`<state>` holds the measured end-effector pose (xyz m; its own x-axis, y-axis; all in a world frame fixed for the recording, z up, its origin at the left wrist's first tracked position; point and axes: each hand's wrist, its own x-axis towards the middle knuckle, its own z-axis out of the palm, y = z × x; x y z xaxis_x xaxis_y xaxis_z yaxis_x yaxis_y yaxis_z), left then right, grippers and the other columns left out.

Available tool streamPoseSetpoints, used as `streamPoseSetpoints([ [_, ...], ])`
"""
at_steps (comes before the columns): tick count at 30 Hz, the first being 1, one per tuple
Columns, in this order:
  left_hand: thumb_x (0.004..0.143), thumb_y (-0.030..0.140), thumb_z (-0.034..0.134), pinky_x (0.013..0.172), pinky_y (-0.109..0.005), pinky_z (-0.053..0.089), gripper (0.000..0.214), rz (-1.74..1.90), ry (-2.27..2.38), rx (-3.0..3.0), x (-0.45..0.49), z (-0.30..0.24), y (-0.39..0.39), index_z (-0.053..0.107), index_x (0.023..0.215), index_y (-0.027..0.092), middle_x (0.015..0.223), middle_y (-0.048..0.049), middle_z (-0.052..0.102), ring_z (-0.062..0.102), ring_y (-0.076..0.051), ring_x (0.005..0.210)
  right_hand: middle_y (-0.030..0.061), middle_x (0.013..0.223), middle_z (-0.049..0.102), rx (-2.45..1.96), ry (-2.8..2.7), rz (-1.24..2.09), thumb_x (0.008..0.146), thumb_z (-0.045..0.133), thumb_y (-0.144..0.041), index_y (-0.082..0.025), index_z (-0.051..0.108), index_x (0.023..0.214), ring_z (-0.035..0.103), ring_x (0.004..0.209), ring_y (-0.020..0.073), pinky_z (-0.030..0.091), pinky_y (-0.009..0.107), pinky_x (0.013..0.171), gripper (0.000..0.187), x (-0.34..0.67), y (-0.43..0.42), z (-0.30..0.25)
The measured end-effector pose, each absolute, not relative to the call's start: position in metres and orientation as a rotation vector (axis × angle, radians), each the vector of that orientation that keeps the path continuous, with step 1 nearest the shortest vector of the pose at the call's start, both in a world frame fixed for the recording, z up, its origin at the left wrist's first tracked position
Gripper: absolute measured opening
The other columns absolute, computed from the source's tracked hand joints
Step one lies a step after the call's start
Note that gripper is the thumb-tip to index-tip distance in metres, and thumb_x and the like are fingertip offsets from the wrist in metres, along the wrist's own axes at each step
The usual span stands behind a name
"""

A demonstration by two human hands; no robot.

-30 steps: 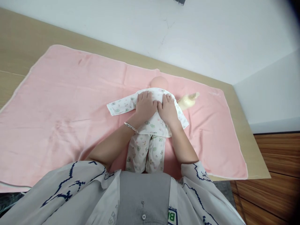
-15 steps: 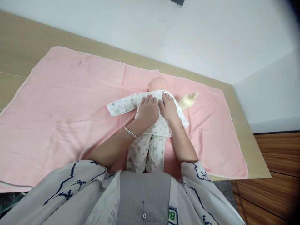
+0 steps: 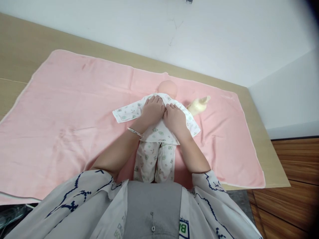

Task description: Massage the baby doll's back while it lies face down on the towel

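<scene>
A baby doll [image 3: 167,88] lies on its back, its bald head pointing away from me and its face hidden. It wears a white printed baby shirt [image 3: 159,132] and matching trousers [image 3: 147,159]. My left hand [image 3: 152,110], with a silver bangle at the wrist, is closed on the shirt's upper front. Beside it, my right hand [image 3: 174,119] has bent fingers gripping the cloth near the middle of the chest. My palms hide much of the front. One sleeve [image 3: 127,112] stretches out to the left; the other sleeve [image 3: 193,125] slants down to the right.
A pink blanket [image 3: 74,96] with some creases covers most of the wooden table [image 3: 259,139]. To the doll's right lies a pale yellow object [image 3: 198,105] with a narrow tip. A white wall [image 3: 139,30] rises behind the table, and brown wood panels [image 3: 294,166] stand at right.
Both hands have shifted slightly left, and my right hand's fingers have bent more. The shirt front has moved with them, its right side drawn toward the middle.
</scene>
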<state>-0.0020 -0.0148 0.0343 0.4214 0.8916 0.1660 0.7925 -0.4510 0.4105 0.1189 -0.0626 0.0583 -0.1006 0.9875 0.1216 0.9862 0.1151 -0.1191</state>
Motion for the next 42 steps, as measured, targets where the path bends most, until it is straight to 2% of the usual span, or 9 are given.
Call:
streamPoseSetpoints([
  [4,0.099,0.022,0.037,0.117,-0.049,0.034,0.046,0.449,1.561,2.421,0.004,0.044,-0.031,0.052,0.138,0.003,0.147,-0.0255,0.052,0.045,-0.035,0.141,0.02,0.124,0.067,-1.941,-2.19,0.058,0.102,0.029,-0.025,-0.011,0.062,0.112,0.059,0.12,0.0343,0.04,0.049,0.106,0.036,0.132,-0.049,0.054],
  [11,0.096,0.017,0.038,0.111,-0.05,0.041,0.038,0.359,1.521,2.487,0.004,0.049,-0.032,0.062,0.122,0.002,0.13,-0.0259,0.062,0.053,-0.036,0.131,0.0222,0.134,0.061,-1.953,-2.134,0.063,0.101,0.03,-0.025,-0.009,0.057,0.121,0.054,0.126,0.0355,0.038,0.051,0.109,0.038,0.136,-0.042,0.048],
  [16,0.091,0.011,0.037,0.108,-0.048,0.043,0.033,0.409,1.344,2.627,-0.007,0.042,-0.011,0.07,0.096,0.009,0.11,-0.0217,0.068,0.06,-0.034,0.118,0.0179,0.111,0.067,-1.987,-2.175,0.111,0.1,0.031,-0.021,-0.013,0.059,0.107,0.06,0.11,0.0315,0.046,0.042,0.096,0.03,0.121,-0.061,0.063],
  [19,0.095,0.015,0.033,0.109,-0.05,0.042,0.04,0.426,1.405,2.599,-0.008,0.041,-0.008,0.068,0.109,0.006,0.121,-0.0246,0.066,0.057,-0.036,0.124,0.0179,0.11,0.067,-1.987,-2.191,0.09,0.099,0.032,-0.019,-0.013,0.06,0.107,0.06,0.111,0.0315,0.045,0.04,0.098,0.029,0.114,-0.067,0.065],
  [24,0.099,0.022,0.035,0.117,-0.051,0.033,0.05,0.395,1.504,2.508,-0.003,0.049,-0.025,0.051,0.138,-0.004,0.144,-0.0284,0.053,0.046,-0.036,0.14,0.0158,0.112,0.069,-1.933,-2.108,0.094,0.103,0.028,-0.025,-0.015,0.062,0.107,0.061,0.109,0.0292,0.045,0.04,0.098,0.035,0.127,-0.054,0.056],
  [28,0.093,0.015,0.042,0.105,-0.049,0.043,0.041,0.231,1.53,2.522,0.001,0.066,-0.042,0.06,0.125,-0.002,0.129,-0.0282,0.063,0.059,-0.038,0.123,0.0138,0.108,0.07,-1.942,-2.041,0.128,0.104,0.028,-0.029,-0.017,0.062,0.107,0.062,0.102,0.0274,0.047,0.037,0.091,0.036,0.145,-0.042,0.05],
  [32,0.093,0.015,0.04,0.094,-0.048,0.05,0.034,0.259,1.486,2.505,0.002,0.069,-0.04,0.064,0.113,0.002,0.113,-0.0259,0.068,0.064,-0.037,0.11,0.0159,0.115,0.069,-1.911,-2.051,0.123,0.103,0.03,-0.03,-0.014,0.061,0.112,0.06,0.107,0.0282,0.046,0.039,0.096,0.036,0.148,-0.04,0.048],
  [37,0.1,0.031,0.036,0.113,-0.054,0.037,0.05,0.479,1.566,2.391,0.002,0.041,-0.019,0.052,0.136,0.0,0.142,-0.0283,0.054,0.046,-0.04,0.138,0.0184,0.125,0.066,-1.95,-2.07,0.122,0.102,0.028,-0.025,-0.01,0.061,0.12,0.056,0.12,0.0304,0.041,0.043,0.107,0.04,0.138,-0.045,0.05],
  [42,0.099,0.036,0.036,0.122,-0.052,0.026,0.059,0.479,1.543,2.351,0.001,0.029,-0.011,0.043,0.145,0.0,0.154,-0.0255,0.043,0.034,-0.038,0.148,0.0151,0.105,0.069,-1.992,-2.08,0.071,0.1,0.032,-0.02,-0.014,0.065,0.098,0.059,0.105,0.0291,0.045,0.039,0.094,0.034,0.124,-0.057,0.058],
])
